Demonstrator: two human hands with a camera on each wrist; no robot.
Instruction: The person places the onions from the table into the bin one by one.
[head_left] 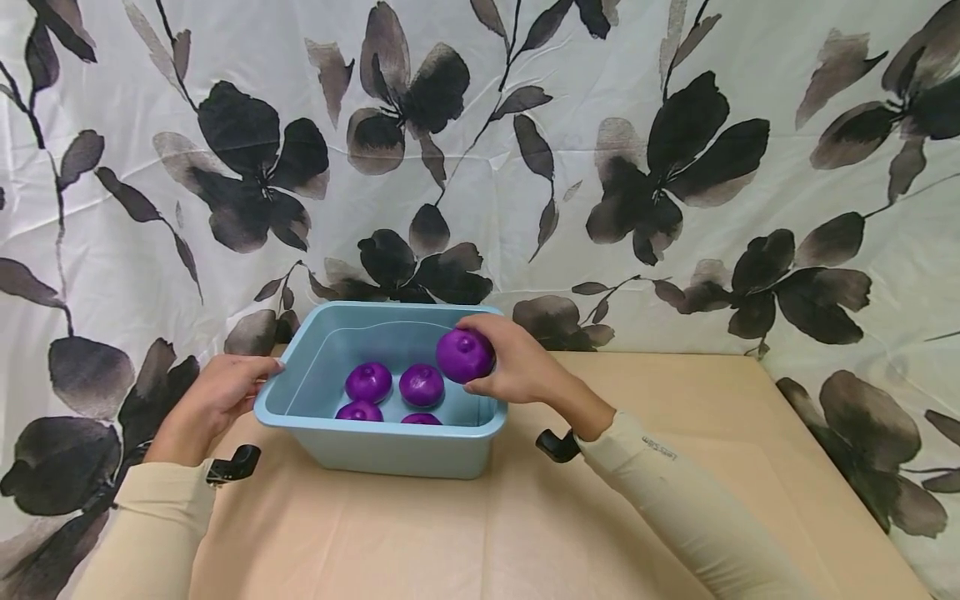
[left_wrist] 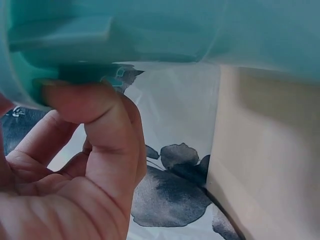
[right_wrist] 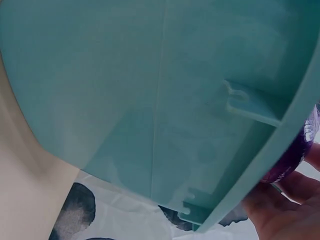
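A light blue plastic tub point(head_left: 397, 450) stands on the table. My left hand point(head_left: 217, 398) grips its left rim, and in the left wrist view bent fingers point(left_wrist: 85, 102) hook under that rim point(left_wrist: 22, 90). Over the tub's right end, my right hand point(head_left: 517, 358) holds a glossy, round purple onion point(head_left: 465, 356) between thumb and fingers. Inside lie several more, including one purple onion point(head_left: 368, 382) at the left and another purple onion point(head_left: 422, 385) near the middle. The front wall partly hides the nearer ones. In the right wrist view, the rim partly covers the held onion point(right_wrist: 292, 160).
The table point(head_left: 585, 500) has a tan cover and ends at a back edge behind the tub. A white cloth point(head_left: 540, 225) with dark flowers hangs behind and at both sides. Each wrist wears a small black camera, such as the left wrist camera point(head_left: 234, 465).
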